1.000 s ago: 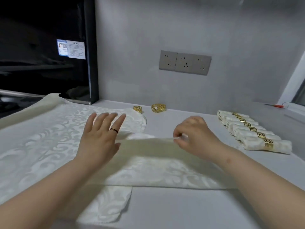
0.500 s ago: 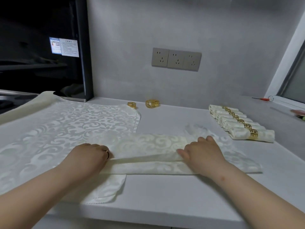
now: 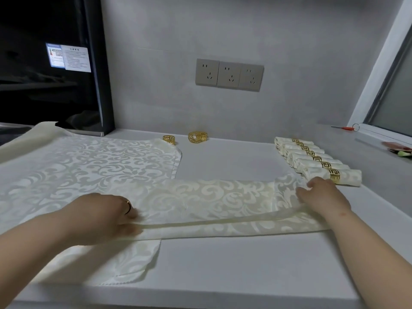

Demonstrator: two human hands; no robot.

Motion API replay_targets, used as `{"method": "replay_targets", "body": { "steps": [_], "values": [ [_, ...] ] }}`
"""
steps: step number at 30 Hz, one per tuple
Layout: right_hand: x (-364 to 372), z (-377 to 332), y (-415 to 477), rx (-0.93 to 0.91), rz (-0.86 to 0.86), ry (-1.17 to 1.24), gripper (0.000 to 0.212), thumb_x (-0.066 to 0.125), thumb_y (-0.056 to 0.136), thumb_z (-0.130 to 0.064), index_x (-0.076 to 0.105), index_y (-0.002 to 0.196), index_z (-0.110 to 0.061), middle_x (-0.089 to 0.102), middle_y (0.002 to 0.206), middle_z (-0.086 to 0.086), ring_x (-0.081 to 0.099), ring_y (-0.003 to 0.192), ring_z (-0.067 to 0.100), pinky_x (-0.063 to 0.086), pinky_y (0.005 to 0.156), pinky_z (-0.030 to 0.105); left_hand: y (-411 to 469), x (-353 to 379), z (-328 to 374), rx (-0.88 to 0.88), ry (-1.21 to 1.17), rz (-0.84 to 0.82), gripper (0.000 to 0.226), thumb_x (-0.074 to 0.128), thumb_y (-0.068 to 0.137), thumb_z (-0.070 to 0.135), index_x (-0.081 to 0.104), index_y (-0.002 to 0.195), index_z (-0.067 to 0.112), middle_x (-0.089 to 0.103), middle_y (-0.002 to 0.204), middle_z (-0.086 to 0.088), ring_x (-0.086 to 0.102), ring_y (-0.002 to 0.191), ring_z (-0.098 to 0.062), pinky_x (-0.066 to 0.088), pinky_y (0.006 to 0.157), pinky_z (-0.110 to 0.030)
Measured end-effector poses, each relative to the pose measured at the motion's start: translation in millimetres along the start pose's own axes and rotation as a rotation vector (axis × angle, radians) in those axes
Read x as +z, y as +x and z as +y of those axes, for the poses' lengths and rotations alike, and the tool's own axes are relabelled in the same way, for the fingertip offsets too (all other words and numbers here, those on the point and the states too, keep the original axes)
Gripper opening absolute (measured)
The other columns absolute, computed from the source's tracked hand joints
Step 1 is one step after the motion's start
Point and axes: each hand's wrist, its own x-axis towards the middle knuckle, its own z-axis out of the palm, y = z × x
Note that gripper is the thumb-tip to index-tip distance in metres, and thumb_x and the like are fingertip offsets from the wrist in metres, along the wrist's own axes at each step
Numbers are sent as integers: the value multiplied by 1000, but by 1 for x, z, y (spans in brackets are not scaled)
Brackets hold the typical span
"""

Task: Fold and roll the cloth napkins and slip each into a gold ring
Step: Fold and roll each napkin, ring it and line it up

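Left hand [image 3: 104, 216] pinches the near fold at the left end of the napkin [image 3: 211, 204]; right hand [image 3: 323, 195] lies bent-fingered on the right end, and I can't tell if it grips. That napkin is a long folded band across the counter [image 3: 223, 264], its left part resting on a spread cloth [image 3: 89, 166]. Slick layers could slide and skew the fold, or drag the cloth beneath. Finished rolls [image 3: 316, 161] sit just beside the right hand, easily nudged. Two rings [image 3: 198, 137] wait near the wall.
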Motion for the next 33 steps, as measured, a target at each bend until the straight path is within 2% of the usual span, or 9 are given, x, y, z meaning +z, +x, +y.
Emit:
{"method": "replay_targets", "body": {
  "steps": [3,7,12,15,19,25,28,30,33],
  "values": [
    [0,10,14,77,-40,278,28,51,89,-26,44,67,-11,49,81,13,48,72,27,28,54,28,6,-26,17,-54,-122,-39,56,28,72,78,55,105,41,60,111,20,56,96,-3,43,84,-19],
    [-4,5,15,183,-174,527,24,55,89,-19,46,68,-10,46,63,8,41,53,18,28,48,24,36,-40,49,19,-336,57,82,15,73,80,52,125,28,49,134,13,45,122,-7,30,97,-18],
    [-14,13,17,84,-437,223,22,57,84,-1,48,64,-6,44,54,8,40,48,19,34,50,24,77,-13,79,41,-250,-31,61,29,96,49,14,147,18,7,156,1,9,143,-13,8,113,-23],
    [-25,23,24,96,-541,176,25,57,85,-1,48,63,-8,42,49,4,40,43,14,37,43,21,81,5,83,50,-253,-133,70,22,93,58,7,148,18,3,156,2,3,143,-12,4,115,-27],
    [-26,16,34,181,-511,389,28,56,90,-29,54,69,-11,44,55,1,37,46,12,32,37,18,77,12,84,59,-254,-144,146,-32,22,87,9,148,24,3,156,8,0,143,-8,2,114,-28],
    [1,-13,44,155,-317,391,24,57,89,-32,55,87,-7,43,58,8,40,48,21,33,47,24,78,15,83,42,-244,-107,150,-41,16,80,7,148,26,1,156,9,-2,143,-6,0,114,-26],
    [3,-11,49,104,-161,341,45,50,93,-19,43,130,5,59,109,19,56,95,34,43,76,32,77,14,83,36,-254,-130,151,-41,15,80,6,148,27,0,156,10,-3,143,-6,-1,114,-26],
    [-2,-2,49,78,-94,175,35,50,93,-18,54,116,9,54,122,24,50,112,34,39,80,30,77,14,84,39,-254,-134,151,-41,14,80,5,148,27,-1,156,10,-4,142,-6,-1,114,-26],
    [-2,20,50,98,-139,27,29,54,90,-18,48,64,-6,54,82,15,52,89,27,32,58,29,78,13,84,42,-257,-137,149,-35,17,85,6,148,27,0,156,10,-3,143,-6,-1,114,-27]
  ]
}}
